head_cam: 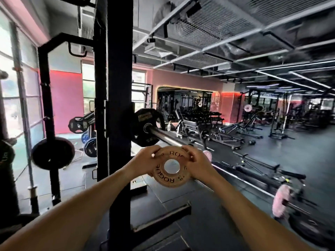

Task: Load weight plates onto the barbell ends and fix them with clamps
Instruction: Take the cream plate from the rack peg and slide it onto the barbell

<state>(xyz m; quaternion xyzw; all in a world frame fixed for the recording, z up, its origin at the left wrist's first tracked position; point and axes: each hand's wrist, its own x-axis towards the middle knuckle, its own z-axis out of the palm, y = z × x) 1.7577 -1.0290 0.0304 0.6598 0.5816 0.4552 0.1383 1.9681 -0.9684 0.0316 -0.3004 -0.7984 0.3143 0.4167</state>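
Observation:
I hold a small tan weight plate (169, 178) marked ROGUE upright in front of me, its centre hole facing me. My left hand (145, 163) grips its left rim and my right hand (196, 164) grips its right rim. Just beyond the plate, the steel barbell sleeve (166, 135) points toward me from the rack. A black plate (146, 126) sits on that sleeve against the black rack upright (118, 105). The small plate's hole is close to the sleeve's end; the tip is hidden behind the plate and my hands.
Black plates (52, 153) hang on storage pegs on the rack's left post, with more plates (88, 142) behind. A loaded bar with a pink plate (281, 201) lies on the floor at right. Benches and machines fill the far room.

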